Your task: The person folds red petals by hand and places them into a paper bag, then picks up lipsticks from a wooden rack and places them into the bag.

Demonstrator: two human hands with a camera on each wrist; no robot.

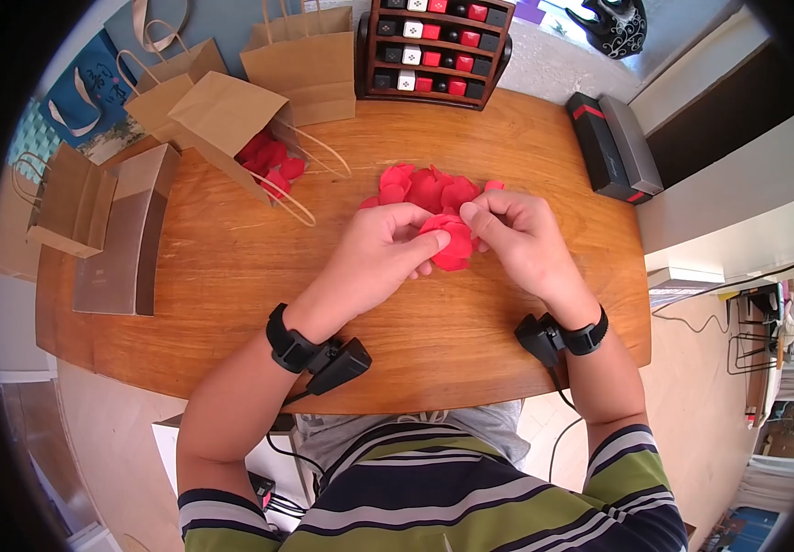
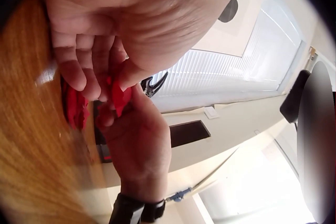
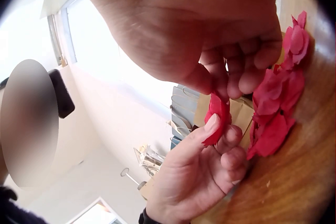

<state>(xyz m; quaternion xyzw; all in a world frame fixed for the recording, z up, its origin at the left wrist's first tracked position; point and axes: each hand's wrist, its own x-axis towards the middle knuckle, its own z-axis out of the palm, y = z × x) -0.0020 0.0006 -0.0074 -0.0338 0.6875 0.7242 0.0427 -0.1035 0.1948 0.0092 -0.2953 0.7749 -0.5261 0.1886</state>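
Observation:
Over the wooden table, my left hand (image 1: 371, 250) holds a small stack of red artificial petals (image 1: 455, 248) between thumb and fingers. The thumb lies flat across the front of the stack. My right hand (image 1: 527, 241) pinches the upper edge of the same petals with thumb and forefinger, as the right wrist view also shows with the petals (image 3: 217, 116) between both hands. Just beyond the hands, a loose heap of red petals (image 1: 428, 188) lies on the tabletop. Its near side is partly hidden by the fingers.
A brown paper bag (image 1: 222, 115) lies tipped at the left, red petals (image 1: 275, 168) at its mouth. More paper bags (image 1: 300, 74) and a flat box (image 1: 121, 248) stand around it. At the back is a wooden rack (image 1: 434, 55) of dice-like cubes; dark boxes (image 1: 604, 147) sit at the right.

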